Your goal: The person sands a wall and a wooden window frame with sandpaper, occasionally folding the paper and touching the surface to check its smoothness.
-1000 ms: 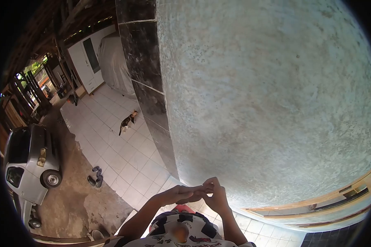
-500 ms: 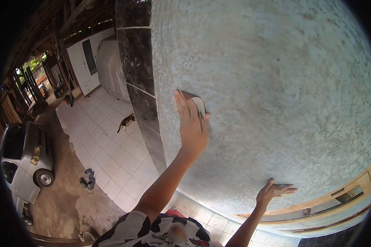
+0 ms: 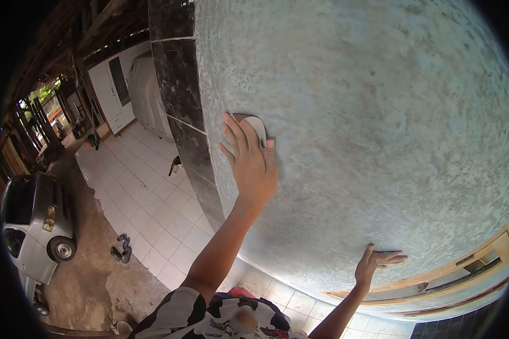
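While the left hand (image 3: 249, 164) presses a small folded pad of sandpaper (image 3: 257, 127) flat against the rough grey wall (image 3: 379, 113), its fingers lie spread over the pad with the pale edge showing past the fingertips. Lower and to the right, the right hand (image 3: 376, 263) rests open on the same wall, fingers splayed and holding nothing, just above a wooden frame (image 3: 464, 271). Left of the sanded face runs a band of dark tiles (image 3: 178, 85). Beyond it lie a white tiled floor (image 3: 147, 209), a pair of sandals (image 3: 120, 248) and a parked silver car (image 3: 31, 220).
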Available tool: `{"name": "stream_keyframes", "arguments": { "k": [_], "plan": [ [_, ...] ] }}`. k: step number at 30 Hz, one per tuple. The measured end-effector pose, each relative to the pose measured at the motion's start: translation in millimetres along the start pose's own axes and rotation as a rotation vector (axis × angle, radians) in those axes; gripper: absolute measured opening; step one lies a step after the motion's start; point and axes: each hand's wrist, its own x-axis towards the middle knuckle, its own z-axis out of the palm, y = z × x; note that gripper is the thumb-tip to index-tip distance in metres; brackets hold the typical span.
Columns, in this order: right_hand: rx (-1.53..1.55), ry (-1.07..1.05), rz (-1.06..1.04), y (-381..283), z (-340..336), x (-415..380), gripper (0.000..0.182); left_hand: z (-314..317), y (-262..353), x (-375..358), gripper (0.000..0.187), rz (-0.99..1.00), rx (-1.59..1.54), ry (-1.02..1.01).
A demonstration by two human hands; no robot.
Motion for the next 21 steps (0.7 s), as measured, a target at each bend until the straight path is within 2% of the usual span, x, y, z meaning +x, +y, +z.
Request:
{"name": "stream_keyframes", "arguments": {
  "k": [3, 5, 6, 8, 9, 11, 12, 14, 15, 17, 18, 20, 21],
  "plan": [
    [0.047, -0.059, -0.048, 20, 7, 7, 0.094, -2, 9, -4, 0.072, 0.06, -0.015, -0.015],
    [-0.082, 0.272, -0.175, 11, 16, -1, 0.091, -8, 1, -3, 0.072, 0.207, 0.242, -0.113],
    [-0.08, 0.268, -0.176, 14, 18, 2, 0.091, -8, -1, 1, 0.072, 0.207, 0.246, -0.114],
    [-0.113, 0.274, -0.106, 23, 23, 6, 0.092, -7, -4, 10, 0.076, -0.013, 0.074, -0.006],
    [-0.125, 0.278, -0.083, 26, 26, 6, 0.092, -5, -5, 7, 0.076, -0.013, 0.071, -0.005],
    [-0.212, 0.584, -0.3, 19, 32, 5, 0.093, -3, -6, 0, 0.073, 0.197, 0.032, 0.004],
    [-0.212, 0.585, -0.305, 20, 29, 8, 0.093, -1, -7, 2, 0.073, 0.195, 0.031, 0.008],
    [-0.108, 0.35, -0.195, 26, 21, 8, 0.093, -7, -6, 5, 0.067, 0.003, 0.076, -0.005],
    [-0.073, 0.273, -0.151, 29, 16, 7, 0.093, -6, -5, -1, 0.067, 0.007, 0.076, -0.012],
    [0.022, -0.062, -0.08, 16, 0, 8, 0.094, -3, -1, -12, 0.065, 0.26, 0.103, -0.084],
    [0.019, -0.061, -0.085, 11, 1, 5, 0.094, -4, -7, -7, 0.065, 0.257, 0.101, -0.08],
    [-0.07, 0.15, -0.154, 3, 11, -7, 0.095, -14, -23, 7, 0.062, 0.066, 0.18, -0.03],
    [-0.069, 0.149, -0.151, 7, 13, -6, 0.095, -14, -27, 5, 0.062, 0.068, 0.181, -0.033]
  ]
}}
